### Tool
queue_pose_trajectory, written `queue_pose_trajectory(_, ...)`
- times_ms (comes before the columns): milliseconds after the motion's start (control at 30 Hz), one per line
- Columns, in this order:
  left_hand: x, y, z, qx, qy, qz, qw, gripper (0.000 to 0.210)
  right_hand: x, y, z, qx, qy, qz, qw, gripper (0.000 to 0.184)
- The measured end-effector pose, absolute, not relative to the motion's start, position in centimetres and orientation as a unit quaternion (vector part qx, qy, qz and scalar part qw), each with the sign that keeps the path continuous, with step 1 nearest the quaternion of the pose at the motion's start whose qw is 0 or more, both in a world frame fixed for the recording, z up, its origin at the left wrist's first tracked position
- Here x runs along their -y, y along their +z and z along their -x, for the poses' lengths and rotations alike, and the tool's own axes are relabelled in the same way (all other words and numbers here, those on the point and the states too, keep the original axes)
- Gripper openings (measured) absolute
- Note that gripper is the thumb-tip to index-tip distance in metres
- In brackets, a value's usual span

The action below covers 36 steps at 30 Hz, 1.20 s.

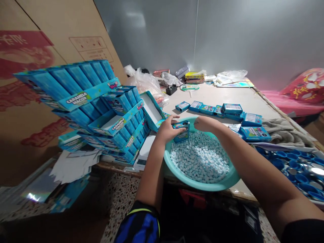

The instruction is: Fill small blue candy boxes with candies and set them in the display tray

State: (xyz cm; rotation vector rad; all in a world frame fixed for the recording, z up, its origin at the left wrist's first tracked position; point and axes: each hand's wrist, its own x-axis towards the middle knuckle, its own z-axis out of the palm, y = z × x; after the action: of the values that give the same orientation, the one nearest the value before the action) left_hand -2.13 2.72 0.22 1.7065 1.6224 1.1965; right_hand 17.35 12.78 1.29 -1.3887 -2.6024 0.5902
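My left hand (169, 129) is closed around a small blue candy tin (181, 132), its printed front facing me, held upright over the left back rim of a turquoise basin (202, 186). Small white and pale blue candies (199, 157) heap inside that basin. Beside the tin, my right hand (204, 124) hovers at the basin's back rim with its fingers curled together; whatever they may pinch is hidden. Just behind the hands, several more blue tins (207, 109) lie in a crooked row on the table.
Display boxes (118, 125) packed with blue tins are stacked at left, near a white scale (145, 153). A tray of blue-rimmed lids (291, 165) sits at right by a grey cloth (280, 130). Plastic bags (146, 82) lie at the back. A large carton (50, 30) stands far left.
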Motion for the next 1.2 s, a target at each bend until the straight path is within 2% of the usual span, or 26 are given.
queue_pose_trajectory(100, -1.2, 1.2, 2.5, -0.604, 0.499, -0.594, 0.179, 0.054, -12.5, 0.3, -17.0, 0.864, 0.205, 0.455, 0.063, 0.009)
queue_pose_trajectory(267, 3.3, 4.0, 4.7, -0.597, 0.568, -0.556, 0.11, 0.05, -11.3, -1.4, -16.3, 0.886, 0.23, 0.401, 0.036, 0.013)
queue_pose_trajectory(367, 6.1, 5.5, 5.9, -0.628, 0.552, -0.547, 0.039, 0.057, -10.7, -2.1, -15.7, 0.896, 0.246, 0.369, 0.025, 0.009)
queue_pose_trajectory(467, 7.6, 5.7, 7.0, -0.677, 0.504, -0.536, -0.019, 0.054, -10.3, -2.3, -15.0, 0.9, 0.257, 0.352, 0.024, 0.017)
queue_pose_trajectory(567, 7.5, 3.9, 8.4, -0.701, 0.481, -0.527, -0.016, 0.047, -10.1, -2.4, -14.4, 0.905, 0.248, 0.346, 0.01, 0.026)
queue_pose_trajectory(700, 6.3, 0.8, 9.9, -0.739, 0.437, -0.512, 0.023, 0.037, -9.9, -2.5, -14.4, 0.909, 0.232, 0.346, -0.023, 0.028)
queue_pose_trajectory(800, 6.3, 0.0, 9.7, -0.742, 0.412, -0.527, 0.034, 0.027, -9.7, -2.3, -14.7, 0.91, 0.234, 0.341, -0.033, 0.039)
queue_pose_trajectory(933, 9.6, -0.8, 8.1, -0.681, 0.488, -0.535, -0.108, 0.027, -9.4, -2.1, -14.8, 0.914, 0.235, 0.323, -0.067, 0.042)
queue_pose_trajectory(1033, 13.8, -3.5, 7.1, -0.631, 0.556, -0.511, -0.177, 0.014, -9.3, -2.3, -14.7, 0.916, 0.233, 0.308, -0.104, 0.038)
queue_pose_trajectory(1100, 16.6, -5.9, 6.8, -0.661, 0.557, -0.484, -0.138, 0.01, -9.3, -2.6, -14.5, 0.916, 0.229, 0.304, -0.125, 0.036)
queue_pose_trajectory(1200, 19.8, -8.7, 7.5, -0.733, 0.548, -0.399, -0.058, 0.023, -9.1, -2.6, -14.4, 0.915, 0.219, 0.296, -0.162, 0.038)
